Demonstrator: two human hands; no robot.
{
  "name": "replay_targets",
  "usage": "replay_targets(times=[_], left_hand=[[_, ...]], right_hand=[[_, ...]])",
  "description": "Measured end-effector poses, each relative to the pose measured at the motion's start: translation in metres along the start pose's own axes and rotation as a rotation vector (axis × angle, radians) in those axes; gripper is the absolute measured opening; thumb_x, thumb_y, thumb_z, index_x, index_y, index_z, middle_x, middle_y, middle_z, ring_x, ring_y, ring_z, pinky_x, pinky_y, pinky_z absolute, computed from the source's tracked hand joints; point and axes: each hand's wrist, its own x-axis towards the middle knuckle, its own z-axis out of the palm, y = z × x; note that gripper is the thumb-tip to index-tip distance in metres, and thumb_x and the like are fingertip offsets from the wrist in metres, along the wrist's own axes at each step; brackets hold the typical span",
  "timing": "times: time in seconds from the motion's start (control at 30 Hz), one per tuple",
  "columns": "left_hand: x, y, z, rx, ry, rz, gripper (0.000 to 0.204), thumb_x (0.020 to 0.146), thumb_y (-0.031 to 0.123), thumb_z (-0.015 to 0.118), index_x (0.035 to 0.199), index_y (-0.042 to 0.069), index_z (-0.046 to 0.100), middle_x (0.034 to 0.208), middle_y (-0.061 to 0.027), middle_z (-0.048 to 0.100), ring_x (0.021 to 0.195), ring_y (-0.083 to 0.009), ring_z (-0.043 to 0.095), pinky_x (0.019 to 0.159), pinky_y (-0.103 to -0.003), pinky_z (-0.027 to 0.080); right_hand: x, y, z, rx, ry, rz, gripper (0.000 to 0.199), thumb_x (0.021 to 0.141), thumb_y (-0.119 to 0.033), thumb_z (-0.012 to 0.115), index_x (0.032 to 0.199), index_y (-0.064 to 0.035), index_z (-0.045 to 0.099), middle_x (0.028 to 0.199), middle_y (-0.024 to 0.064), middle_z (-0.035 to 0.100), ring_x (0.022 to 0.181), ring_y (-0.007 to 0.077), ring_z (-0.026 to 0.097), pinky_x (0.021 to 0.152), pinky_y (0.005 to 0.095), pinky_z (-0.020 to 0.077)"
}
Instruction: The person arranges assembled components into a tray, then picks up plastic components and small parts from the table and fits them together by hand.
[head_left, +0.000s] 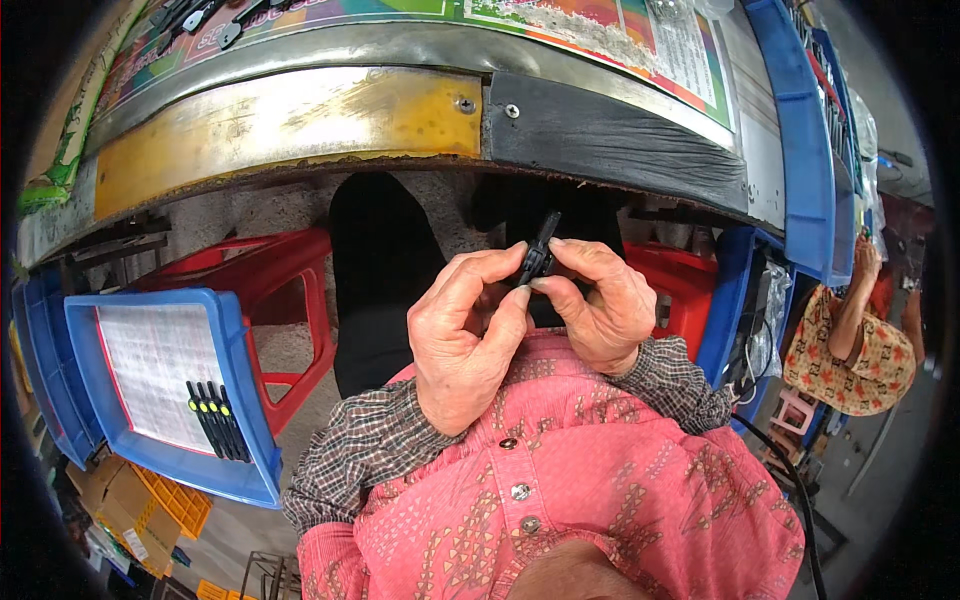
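Note:
My left hand (462, 330) and my right hand (606, 305) meet in front of the pink shirt, below the table edge. Between their thumbs and forefingers they pinch a small black plastic part (538, 258). A thin bar on it sticks up past the fingertips, tilted slightly right. The fingers cover some of the part, so its exact kind does not show. To the left, a blue tray (180, 474) lined with a printed sheet (155, 365) holds several slim black pieces (217, 425) side by side, each with a yellow-green dot.
Ahead runs the table's edge (290, 120), yellow metal on the left and black covering (610, 125) on the right. Loose black pieces (229, 35) lie at its far left. Red stools (300, 262) and blue bins (808, 150) flank me. Another person (850, 365) is at the far right.

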Motion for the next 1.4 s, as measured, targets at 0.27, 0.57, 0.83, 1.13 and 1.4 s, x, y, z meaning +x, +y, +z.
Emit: replay_targets(times=[0.27, 0.57, 0.83, 1.13, 1.4], left_hand=[[0.002, -0.004, -0.006, 0.021, -0.04, -0.011, 0.029, 0.089, -0.005, 0.053, 0.117, 0.001, 0.055, 0.079, -0.0032, 0.061, 0.059, -0.0026, 0.052, 0.048, -0.016, 0.038], [0.004, -0.003, -0.007, -0.106, 0.013, -0.097, 0.031, 0.084, -0.011, 0.055, 0.113, -0.003, 0.059, 0.098, -0.0063, 0.055, 0.069, -0.0071, 0.057, 0.06, -0.019, 0.047], [0.004, -0.001, -0.006, -0.124, 0.011, -0.117, 0.03, 0.084, -0.011, 0.054, 0.113, -0.004, 0.058, 0.098, -0.006, 0.056, 0.07, -0.007, 0.057, 0.06, -0.019, 0.047], [0.002, -0.006, -0.007, -0.075, -0.024, -0.031, 0.027, 0.091, -0.002, 0.052, 0.117, 0.001, 0.055, 0.073, -0.0044, 0.06, 0.055, -0.0027, 0.048, 0.046, -0.017, 0.037], [0.0, 0.001, -0.004, -0.143, 0.001, -0.118, 0.031, 0.084, -0.011, 0.055, 0.114, -0.003, 0.059, 0.097, -0.0043, 0.056, 0.07, -0.0063, 0.057, 0.059, -0.019, 0.047]], right_hand=[[0.004, 0.003, 0.003, -0.092, -0.03, -0.11, 0.029, 0.07, -0.003, 0.076, 0.095, 0.0051, 0.062, 0.085, 0.0171, 0.067, 0.074, 0.0273, 0.068, 0.063, 0.0309, 0.0552], [0.0, 0.004, 0.009, -0.046, -0.036, 0.023, 0.029, 0.073, -0.008, 0.076, 0.096, 0.0036, 0.062, 0.08, 0.0155, 0.066, 0.068, 0.0249, 0.068, 0.058, 0.0293, 0.0539], [0.0, 0.001, 0.012, -0.106, -0.026, 0.041, 0.027, 0.076, -0.011, 0.075, 0.096, 0.0021, 0.062, 0.076, 0.0129, 0.065, 0.061, 0.0214, 0.066, 0.052, 0.0278, 0.0512], [0.004, 0.001, 0.011, -0.124, -0.013, 0.019, 0.024, 0.076, -0.013, 0.075, 0.091, 0.0005, 0.062, 0.071, 0.0099, 0.064, 0.058, 0.02, 0.064, 0.05, 0.0268, 0.0489], [0.005, 0.0, 0.009, -0.182, -0.025, 0.026, 0.021, 0.08, -0.018, 0.072, 0.079, -0.0021, 0.059, 0.063, 0.0077, 0.057, 0.05, 0.0197, 0.058, 0.044, 0.0289, 0.0432]])
